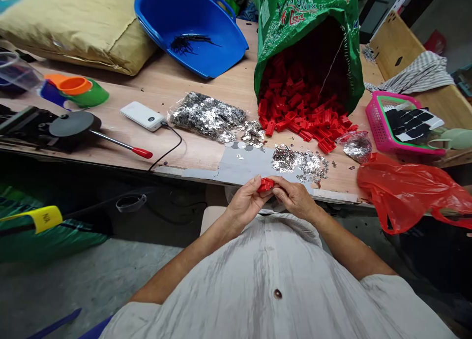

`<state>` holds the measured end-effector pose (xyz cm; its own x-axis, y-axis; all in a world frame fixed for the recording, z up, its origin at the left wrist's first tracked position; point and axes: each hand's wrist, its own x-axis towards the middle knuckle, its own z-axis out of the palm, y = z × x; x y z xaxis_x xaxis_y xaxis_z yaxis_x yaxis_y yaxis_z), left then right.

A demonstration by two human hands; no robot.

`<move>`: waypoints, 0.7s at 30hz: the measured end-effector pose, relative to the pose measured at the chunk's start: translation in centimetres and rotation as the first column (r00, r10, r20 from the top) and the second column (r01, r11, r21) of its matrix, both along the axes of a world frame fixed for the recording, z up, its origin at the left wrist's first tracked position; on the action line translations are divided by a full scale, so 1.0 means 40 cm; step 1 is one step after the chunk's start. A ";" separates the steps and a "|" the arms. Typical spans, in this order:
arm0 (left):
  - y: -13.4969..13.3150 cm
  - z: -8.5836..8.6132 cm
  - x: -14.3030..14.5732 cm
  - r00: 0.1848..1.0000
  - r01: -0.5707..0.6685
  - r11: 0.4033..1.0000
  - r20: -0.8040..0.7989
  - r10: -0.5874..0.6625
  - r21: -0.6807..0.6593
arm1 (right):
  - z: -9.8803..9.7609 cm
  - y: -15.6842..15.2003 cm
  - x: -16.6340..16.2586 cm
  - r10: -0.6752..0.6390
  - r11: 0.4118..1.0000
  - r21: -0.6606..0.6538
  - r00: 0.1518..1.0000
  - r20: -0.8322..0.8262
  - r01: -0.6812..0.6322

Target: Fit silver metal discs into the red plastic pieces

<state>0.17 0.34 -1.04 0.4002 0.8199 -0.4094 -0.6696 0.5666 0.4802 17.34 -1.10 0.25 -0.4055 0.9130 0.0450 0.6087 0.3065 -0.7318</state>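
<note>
A small red plastic block (266, 184) is held at the table's front edge, in front of my chest. My left hand (246, 201) grips it from the left between thumb and fingers. From the other side my right hand (295, 197) closes on it too, fingertips pressed together; anything smaller in them is hidden. Just beyond the hands lie loose piles of small shiny metal pieces (313, 166) on a grey sheet (236, 164). Many similar red blocks (295, 107) spill out of a green woven sack (265, 44).
Further left are a clear bag of metal pieces (206, 115), a white power bank (143, 115) with a cable, and a lever tool with a red-tipped handle (142, 153). Behind stands a blue scoop-shaped basin (217, 58). A pink basket (383, 127) and a red plastic bag (409, 186) are at right.
</note>
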 end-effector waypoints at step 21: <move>-0.039 -0.114 -0.028 0.984 0.062 0.948 -0.141 -0.111 -0.311 | -0.048 0.008 0.031 -0.162 0.987 -0.018 0.986 -0.034 0.161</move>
